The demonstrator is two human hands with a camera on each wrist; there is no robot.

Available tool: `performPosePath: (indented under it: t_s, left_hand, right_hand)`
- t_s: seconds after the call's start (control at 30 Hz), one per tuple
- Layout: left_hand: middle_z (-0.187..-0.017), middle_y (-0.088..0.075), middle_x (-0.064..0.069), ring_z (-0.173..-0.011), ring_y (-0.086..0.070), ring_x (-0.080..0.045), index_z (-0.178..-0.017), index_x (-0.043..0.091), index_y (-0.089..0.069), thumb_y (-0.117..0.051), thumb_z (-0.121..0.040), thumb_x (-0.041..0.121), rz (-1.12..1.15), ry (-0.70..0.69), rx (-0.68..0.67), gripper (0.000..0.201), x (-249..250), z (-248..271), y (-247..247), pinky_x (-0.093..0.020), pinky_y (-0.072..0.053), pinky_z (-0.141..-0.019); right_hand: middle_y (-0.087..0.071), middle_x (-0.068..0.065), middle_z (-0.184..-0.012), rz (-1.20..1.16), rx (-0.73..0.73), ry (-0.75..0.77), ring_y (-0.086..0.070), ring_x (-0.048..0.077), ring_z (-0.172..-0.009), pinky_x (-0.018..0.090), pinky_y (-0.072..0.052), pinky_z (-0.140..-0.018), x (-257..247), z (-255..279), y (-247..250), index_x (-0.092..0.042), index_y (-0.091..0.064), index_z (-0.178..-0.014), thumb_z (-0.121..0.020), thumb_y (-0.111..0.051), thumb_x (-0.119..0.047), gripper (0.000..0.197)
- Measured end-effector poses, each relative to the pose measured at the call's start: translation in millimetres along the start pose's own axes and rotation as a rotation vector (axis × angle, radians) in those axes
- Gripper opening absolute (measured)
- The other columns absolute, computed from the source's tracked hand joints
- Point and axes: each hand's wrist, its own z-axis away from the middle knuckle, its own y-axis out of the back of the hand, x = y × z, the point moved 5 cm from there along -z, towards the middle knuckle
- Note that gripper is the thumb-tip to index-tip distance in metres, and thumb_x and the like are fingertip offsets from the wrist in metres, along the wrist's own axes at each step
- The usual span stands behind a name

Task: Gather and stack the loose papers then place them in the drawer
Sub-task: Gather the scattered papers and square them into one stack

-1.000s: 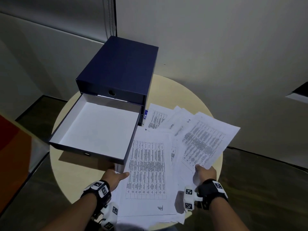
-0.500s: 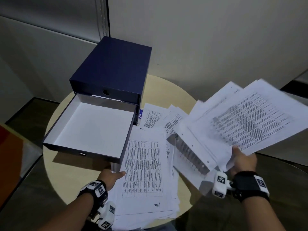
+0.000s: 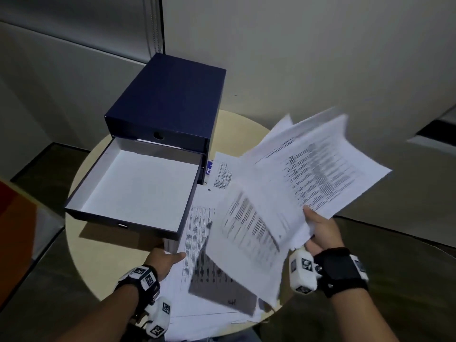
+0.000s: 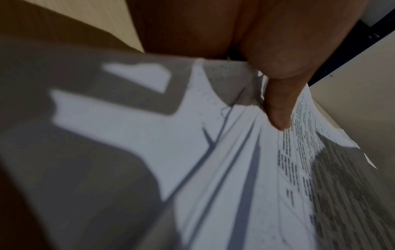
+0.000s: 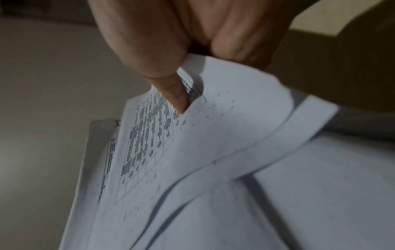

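Note:
My right hand [image 3: 317, 229] pinches a fanned bunch of printed papers [image 3: 308, 174] by their near edge and holds them in the air over the table's right side; the thumb lies on top of the sheets [image 5: 171, 152] in the right wrist view. My left hand [image 3: 165, 259] holds the left edge of the paper pile [image 3: 202, 265] lying on the table, thumb on top of the pile [image 4: 245, 160], the other fingers hidden. A dark blue drawer box [image 3: 170, 102] stands at the back, its lower drawer [image 3: 128, 219] pulled out with a bare white bottom.
The round beige table [image 3: 103, 262] is small; papers overhang its near edge. One more sheet [image 3: 223, 169] lies beside the box's right side. A grey wall stands close behind. Dark floor surrounds the table, with an orange object [image 3: 14, 223] at the left.
My right hand has lifted a bunch of sheets off the table, first up and right, now swinging them back left over the pile. My left hand has stayed on the pile's edge.

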Motion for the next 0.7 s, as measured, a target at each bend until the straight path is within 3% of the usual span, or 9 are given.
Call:
performPosePath:
  t_s: [0.07,0.17,0.3,0.37,0.4,0.47,0.57,0.63,0.7]
  left_hand:
    - [-0.065,-0.059,-0.011,-0.064,-0.058,-0.025,-0.060,0.008,-0.052,-0.083,-0.073,0.037,0.026,0.028,-0.003,0.044,-0.7,1.0,1.3,-0.031,-0.042,-0.067]
    - [-0.105,-0.069,-0.012,-0.099,-0.065,-0.032,-0.106,-0.001,-0.065,-0.083,-0.067,0.046,0.083,0.002,-0.003,0.063,3.1,5.4,1.2,-0.034,-0.049,-0.084]
    - [-0.113,-0.069,-0.013,-0.108,-0.062,-0.032,-0.101,0.006,-0.070,-0.077,-0.078,0.041,0.205,0.001,-0.020,0.042,7.6,5.1,-0.1,-0.046,-0.048,-0.098]
    - [-0.115,-0.069,-0.009,-0.113,-0.061,-0.029,-0.107,0.008,-0.070,-0.085,-0.051,0.065,0.259,0.012,-0.029,0.081,0.5,-2.4,-1.6,-0.046,-0.046,-0.103]
    - [-0.114,-0.069,-0.006,-0.112,-0.063,-0.026,-0.110,0.008,-0.070,-0.085,-0.042,0.070,0.251,0.025,-0.037,0.093,-5.2,-6.6,-2.8,-0.043,-0.046,-0.104]
    - [-0.104,-0.072,-0.004,-0.101,-0.067,-0.024,-0.103,0.005,-0.070,-0.084,-0.048,0.067,0.182,0.020,-0.059,0.084,2.4,8.1,-1.6,-0.038,-0.047,-0.099]
    - [-0.077,-0.072,-0.005,-0.077,-0.068,-0.024,-0.073,0.007,-0.068,-0.083,-0.063,0.056,0.093,-0.008,-0.022,0.052,5.4,14.6,-0.6,-0.036,-0.051,-0.082]
    - [-0.046,-0.056,0.003,-0.051,-0.055,-0.019,-0.046,0.015,-0.052,-0.082,-0.073,0.042,0.099,-0.016,0.002,0.048,5.9,12.8,-1.3,-0.029,-0.042,-0.061]
    - [-0.034,-0.039,0.008,-0.042,-0.040,-0.016,-0.038,0.021,-0.036,-0.081,-0.077,0.030,0.068,-0.026,0.003,0.060,7.4,11.8,-3.4,-0.025,-0.030,-0.053]
  right_hand:
    - [-0.066,0.027,-0.121,0.107,0.076,0.022,-0.067,0.044,-0.106,0.058,-0.053,-0.090,22.2,-1.7,0.9,0.005,-0.058,-0.126,-0.083,-0.072,-0.006,0.046]
    - [-0.064,0.026,-0.123,0.300,0.133,-0.032,-0.066,0.045,-0.104,0.061,-0.051,-0.089,67.8,-9.8,6.9,0.002,-0.052,-0.128,-0.085,-0.072,-0.005,0.047]
    - [-0.065,0.025,-0.100,0.654,0.138,-0.053,-0.057,0.028,-0.077,0.032,-0.047,-0.062,112.6,-12.8,0.0,-0.007,-0.052,-0.127,-0.090,-0.057,0.003,0.039]
    - [-0.061,0.016,-0.085,0.766,0.092,-0.065,-0.054,0.026,-0.070,0.031,-0.045,-0.060,133.4,-16.0,-4.8,-0.013,-0.052,-0.124,-0.090,-0.055,-0.001,0.036]
    - [-0.060,0.009,-0.080,0.832,0.067,-0.088,-0.054,0.025,-0.068,0.031,-0.045,-0.061,142.4,-16.4,-6.5,-0.012,-0.055,-0.121,-0.090,-0.055,-0.004,0.032]
    - [-0.063,0.007,-0.079,0.981,0.004,-0.123,-0.057,0.023,-0.066,0.030,-0.047,-0.062,156.2,-17.3,-9.1,-0.010,-0.060,-0.114,-0.087,-0.056,-0.010,0.027]
    - [-0.061,0.010,-0.113,1.305,-0.134,-0.112,-0.062,0.024,-0.093,0.032,-0.054,-0.076,161.4,-20.4,-18.2,-0.008,-0.054,-0.117,-0.077,-0.067,-0.031,0.048]
    - [-0.044,0.003,-0.128,1.499,-0.170,-0.089,-0.049,0.022,-0.114,0.031,-0.046,-0.092,159.4,-28.1,-18.4,-0.011,-0.049,-0.120,-0.074,-0.070,-0.047,0.062]
    - [-0.041,0.003,-0.136,1.467,-0.088,-0.018,-0.047,0.023,-0.121,0.031,-0.044,-0.098,148.0,-32.2,-17.1,-0.015,-0.049,-0.126,-0.070,-0.069,-0.059,0.074]
